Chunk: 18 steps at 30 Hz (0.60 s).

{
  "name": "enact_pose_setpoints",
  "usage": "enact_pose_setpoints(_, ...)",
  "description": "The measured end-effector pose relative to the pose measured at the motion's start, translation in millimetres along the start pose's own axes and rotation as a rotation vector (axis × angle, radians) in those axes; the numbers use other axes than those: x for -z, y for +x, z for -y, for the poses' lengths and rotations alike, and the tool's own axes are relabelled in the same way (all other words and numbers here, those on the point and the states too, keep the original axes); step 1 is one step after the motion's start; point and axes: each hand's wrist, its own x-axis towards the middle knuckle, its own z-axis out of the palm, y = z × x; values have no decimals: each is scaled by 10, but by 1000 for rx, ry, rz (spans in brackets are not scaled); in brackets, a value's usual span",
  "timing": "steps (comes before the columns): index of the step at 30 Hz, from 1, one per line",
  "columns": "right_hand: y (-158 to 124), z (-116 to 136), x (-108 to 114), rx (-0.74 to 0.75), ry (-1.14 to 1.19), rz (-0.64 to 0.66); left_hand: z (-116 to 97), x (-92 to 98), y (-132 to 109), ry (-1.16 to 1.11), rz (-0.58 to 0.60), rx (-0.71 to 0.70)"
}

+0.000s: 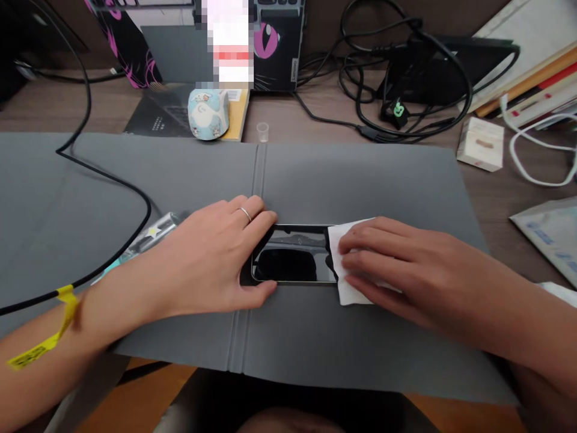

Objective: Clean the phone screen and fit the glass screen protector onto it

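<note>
A smartphone (293,261) lies flat with its glossy black screen up on a grey folding mat (360,180). My left hand (211,252) grips its left end, thumb along the near edge and fingers along the far edge. A white wipe (349,294) covers the right part of the screen. Over it, my right hand (415,258) presses the wipe down with bent fingers. The phone's right end is hidden beneath the wipe and that hand. Partly behind my left forearm sits a clear plastic item with a star on it (153,231).
A black cable (146,204) with a yellow tag crosses on the left. Behind the mat stand a light-blue patterned roll (208,114) and a small clear cup (262,132). Tangled cables (360,102), a small white box (481,143) and a plastic packet (552,228) lie right.
</note>
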Motion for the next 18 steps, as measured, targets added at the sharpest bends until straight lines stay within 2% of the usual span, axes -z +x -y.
enact_pose_setpoints(4,-6,2,-37,33,23,-18,-29,-8,-21,16,24,35)
enact_pose_setpoints(8,115,71,-97,55,36,-72,-32,1,-12,-30,70,60)
enact_pose_setpoints(12,207,113,-128,58,3,-60,-44,9,-8,-53,76,85)
enact_pose_setpoints(18,43,-28,-85,-37,48,-40,-58,17,-20,-56,99,98)
